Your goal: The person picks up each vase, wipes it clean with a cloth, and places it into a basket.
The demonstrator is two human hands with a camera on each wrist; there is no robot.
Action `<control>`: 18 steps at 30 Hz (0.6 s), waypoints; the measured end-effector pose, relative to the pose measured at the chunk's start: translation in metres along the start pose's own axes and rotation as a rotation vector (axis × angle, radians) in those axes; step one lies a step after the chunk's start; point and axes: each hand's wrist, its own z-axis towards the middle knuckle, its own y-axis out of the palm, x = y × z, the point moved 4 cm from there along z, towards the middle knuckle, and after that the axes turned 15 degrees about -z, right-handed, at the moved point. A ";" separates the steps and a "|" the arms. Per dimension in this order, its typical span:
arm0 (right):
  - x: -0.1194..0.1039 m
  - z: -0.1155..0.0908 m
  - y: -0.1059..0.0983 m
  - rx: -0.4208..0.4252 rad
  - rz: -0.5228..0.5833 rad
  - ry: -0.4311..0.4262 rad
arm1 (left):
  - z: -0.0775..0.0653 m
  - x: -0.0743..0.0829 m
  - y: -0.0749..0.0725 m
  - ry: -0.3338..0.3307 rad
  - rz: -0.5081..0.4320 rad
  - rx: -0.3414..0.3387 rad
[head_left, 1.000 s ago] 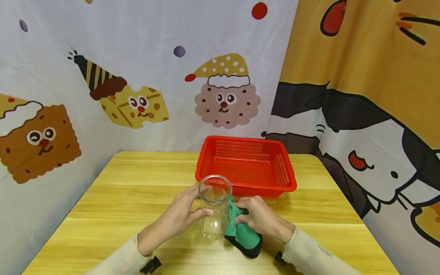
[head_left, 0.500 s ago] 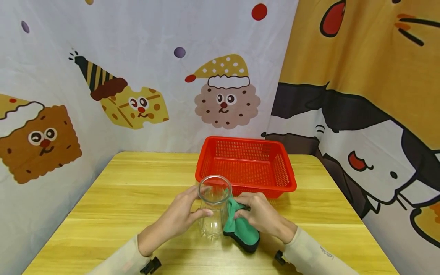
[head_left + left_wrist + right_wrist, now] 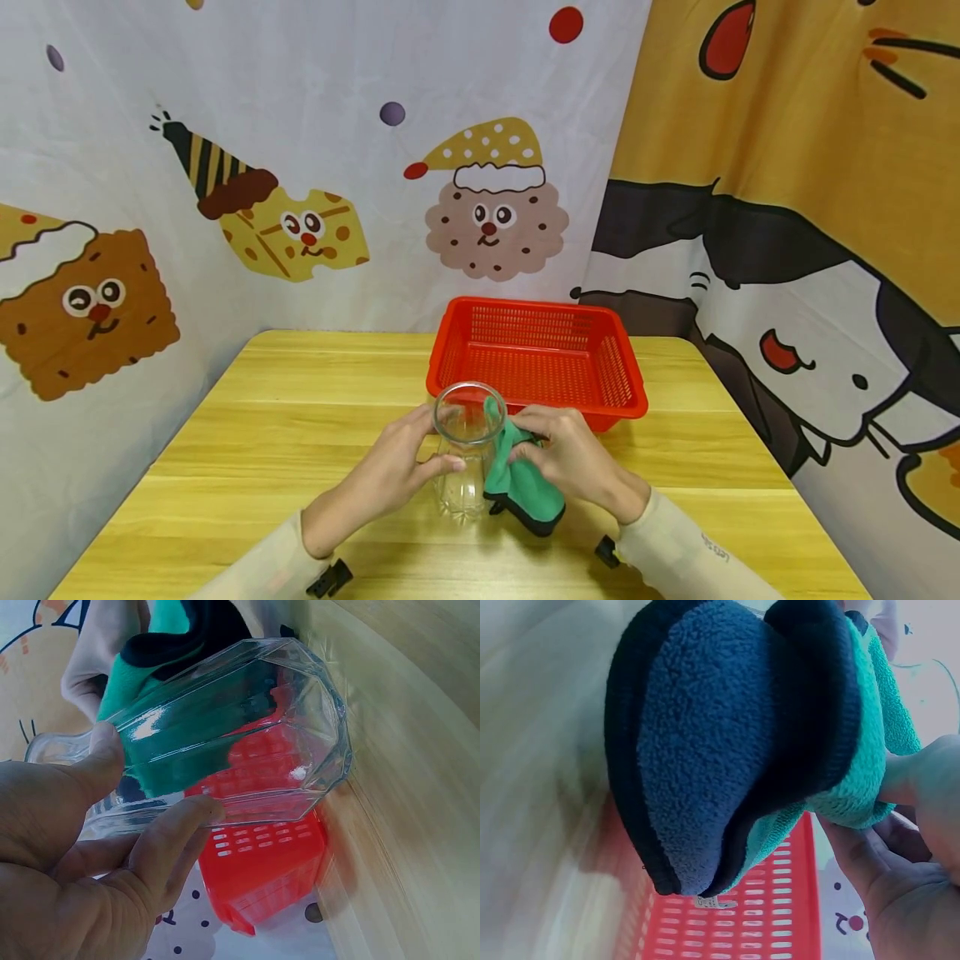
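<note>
A clear faceted glass vase (image 3: pixel 467 483) with a round rim stands upright near the table's middle. My left hand (image 3: pixel 397 454) grips its left side, thumb in front and fingers around the back. On the right, my right hand (image 3: pixel 573 458) pinches a green cleaning cloth (image 3: pixel 531 492) with dark edging against the vase's upper side. The cloth's lower part hangs folded, and its blue-grey fleecy reverse (image 3: pixel 705 735) faces the right wrist view. Through the glass body (image 3: pixel 247 742) in the left wrist view, green cloth shows behind it. Part of the right fingers is hidden by the cloth.
A red perforated plastic basket (image 3: pixel 540 367) sits just behind the vase and hands, with nothing visible in it. The wood-grain table (image 3: pixel 315 392) extends to both sides. A printed curtain (image 3: pixel 315 100) hangs behind the table's back edge.
My right hand has lifted slightly with the cloth, and a corner of green now reaches the vase's rim. The left hand and the vase stay in place.
</note>
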 end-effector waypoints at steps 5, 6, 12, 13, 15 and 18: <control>-0.003 0.005 -0.006 0.027 0.023 0.013 | 0.000 0.000 0.000 0.012 0.001 0.001; -0.003 0.006 -0.007 0.033 0.026 0.013 | 0.000 0.000 0.000 0.014 0.002 0.001; -0.005 0.009 -0.010 0.053 0.049 0.022 | 0.000 0.000 0.000 0.010 0.000 -0.007; -0.005 0.009 -0.011 0.059 0.053 0.025 | 0.001 0.000 0.000 0.008 -0.001 -0.008; -0.005 0.010 -0.012 0.075 0.062 0.032 | 0.001 0.000 0.000 0.003 -0.002 -0.010; -0.004 0.010 -0.013 0.097 0.076 0.049 | 0.001 0.000 0.000 -0.007 -0.003 -0.011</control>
